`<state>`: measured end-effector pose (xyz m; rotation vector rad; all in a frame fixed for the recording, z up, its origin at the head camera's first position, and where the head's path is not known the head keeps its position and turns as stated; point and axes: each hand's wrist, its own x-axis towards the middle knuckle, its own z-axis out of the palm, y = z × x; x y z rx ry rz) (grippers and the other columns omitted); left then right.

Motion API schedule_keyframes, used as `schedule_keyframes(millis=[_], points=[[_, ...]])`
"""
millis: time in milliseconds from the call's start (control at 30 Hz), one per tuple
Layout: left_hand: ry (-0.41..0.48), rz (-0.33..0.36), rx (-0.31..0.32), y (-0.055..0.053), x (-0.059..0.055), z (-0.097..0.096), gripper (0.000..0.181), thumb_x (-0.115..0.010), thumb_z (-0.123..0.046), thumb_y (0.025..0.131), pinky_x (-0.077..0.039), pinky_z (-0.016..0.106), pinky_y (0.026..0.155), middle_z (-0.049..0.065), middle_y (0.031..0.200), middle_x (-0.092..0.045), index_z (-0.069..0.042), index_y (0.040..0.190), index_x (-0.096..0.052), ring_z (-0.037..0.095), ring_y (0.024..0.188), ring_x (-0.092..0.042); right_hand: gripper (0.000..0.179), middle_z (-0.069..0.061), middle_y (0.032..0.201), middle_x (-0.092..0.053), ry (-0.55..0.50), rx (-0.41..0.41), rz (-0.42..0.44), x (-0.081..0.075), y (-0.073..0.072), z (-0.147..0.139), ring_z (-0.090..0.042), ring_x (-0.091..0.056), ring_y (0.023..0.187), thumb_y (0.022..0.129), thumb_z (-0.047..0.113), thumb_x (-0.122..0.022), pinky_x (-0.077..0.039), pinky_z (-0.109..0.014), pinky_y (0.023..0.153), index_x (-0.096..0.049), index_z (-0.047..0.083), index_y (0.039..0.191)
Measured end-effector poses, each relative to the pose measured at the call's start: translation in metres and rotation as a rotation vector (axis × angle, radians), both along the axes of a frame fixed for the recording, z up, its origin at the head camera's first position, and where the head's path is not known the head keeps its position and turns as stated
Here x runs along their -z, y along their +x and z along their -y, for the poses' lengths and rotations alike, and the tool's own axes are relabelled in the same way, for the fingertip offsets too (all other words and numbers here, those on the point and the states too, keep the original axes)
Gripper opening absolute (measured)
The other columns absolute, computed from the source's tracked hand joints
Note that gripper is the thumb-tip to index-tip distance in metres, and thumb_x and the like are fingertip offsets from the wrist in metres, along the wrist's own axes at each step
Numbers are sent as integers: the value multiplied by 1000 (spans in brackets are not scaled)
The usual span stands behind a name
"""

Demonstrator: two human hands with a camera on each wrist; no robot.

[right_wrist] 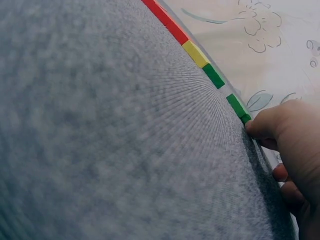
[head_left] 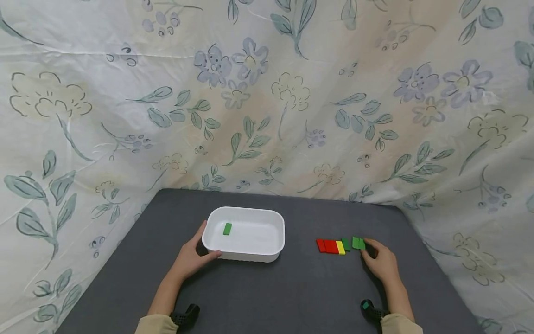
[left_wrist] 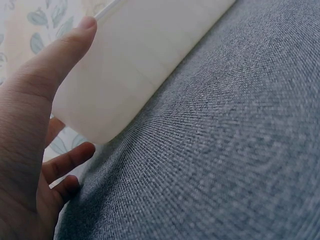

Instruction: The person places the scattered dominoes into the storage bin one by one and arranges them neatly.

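Note:
A white plastic tub (head_left: 252,254) stands on the table, one green block (head_left: 227,229) lying inside it. My left hand (head_left: 188,260) holds the tub's left end, with the thumb along the near side and the fingers around the end. To the right of the tub is a row of small flat blocks: a red block (head_left: 321,246), another red piece (head_left: 331,247), a yellow block (head_left: 340,248) and a green one (head_left: 346,244). Just past a small gap lie two more green blocks (head_left: 355,243). My right hand (head_left: 383,265) pinches the rightmost green block (right_wrist: 246,118) between thumb and index finger.
The blocks and tub rest on a dark grey cloth-covered table (head_left: 300,297). A floral-patterned curtain (head_left: 267,130) hangs behind the table and along both sides. Each wrist wears a black strap with a camera (head_left: 187,317).

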<state>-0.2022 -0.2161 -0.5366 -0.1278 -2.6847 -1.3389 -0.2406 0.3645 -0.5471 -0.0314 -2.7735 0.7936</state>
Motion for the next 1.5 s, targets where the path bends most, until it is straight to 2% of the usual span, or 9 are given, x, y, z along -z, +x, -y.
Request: schedule_keyframes(millis=[167,367,567,833,900,1267,1500], points=[[-4,2,-2,0,-1,0,118,-88,-51,85,-25,71,122,16,175,-24,-12,171,-18,44,159,-26,44,-26,115,-70,-4,-2,-10,0,2,0,-21,-49,67,99,13,-72,-39,-37,63,-64,-5,139],[-4,10,-3,0,-1,0,119,-88,-51,84,-24,71,122,16,175,-24,-13,171,-17,44,159,-26,43,-29,123,-69,15,1,-55,0,4,1,-20,-49,67,98,12,-74,-39,-37,63,-66,-5,137],[-8,15,-9,1,0,-1,119,-88,-52,84,-23,71,122,16,175,-24,-13,171,-18,45,159,-26,41,-29,127,-68,19,-7,-178,-3,7,2,-14,-45,62,96,9,-75,-37,-32,58,-68,-5,134],[-6,17,-8,1,-1,0,119,-88,-52,84,-23,72,122,16,175,-23,-13,171,-18,45,159,-26,39,-26,122,-71,8,-1,-393,-23,9,6,-3,-36,59,93,6,-79,-32,-28,51,-71,-4,130],[-6,6,-5,1,-1,1,119,-89,-51,84,-24,73,121,17,175,-24,-12,171,-18,46,158,-27,39,-26,122,-71,11,-10,-424,-28,9,6,0,-34,58,92,5,-80,-31,-27,49,-72,-4,129],[-4,4,-11,4,-1,0,118,-88,-51,84,-24,72,122,16,175,-25,-12,171,-18,45,158,-27,40,-23,123,-72,15,-11,-436,-42,14,14,-1,-36,63,91,6,-81,-31,-27,49,-72,-2,130],[-6,4,-14,6,-2,-2,119,-88,-51,84,-25,71,122,16,175,-24,-12,171,-18,44,159,-27,40,-23,122,-71,8,-25,-405,-48,16,26,-5,-37,64,93,8,-79,-31,-27,49,-71,-3,131]])
